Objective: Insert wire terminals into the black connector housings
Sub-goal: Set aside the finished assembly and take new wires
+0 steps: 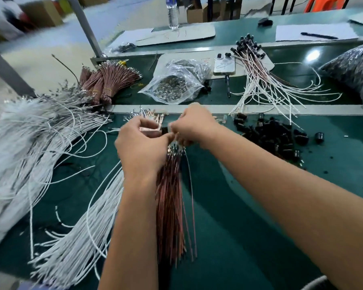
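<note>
left hand (144,141): I see it pinching a pink wire end (150,130); the pink wire bundle (170,197) lies under the wrist, mid-table
right hand (192,125): fingers curled round a small black housing (165,130), I judge; blur hides the detail
spare housings (275,136): heaped toward the table's right edge
risk: I'd fear a misaligned terminal bending; neighbouring wires could snag and drag

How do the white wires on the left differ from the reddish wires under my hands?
The white wires sprawl in a loose, wide, curving heap; the reddish wires lie straight in one narrow bundle. The white ones lie to the left of the left hand; the reddish bundle runs up beneath both hands. Both rest on the green table.
</note>
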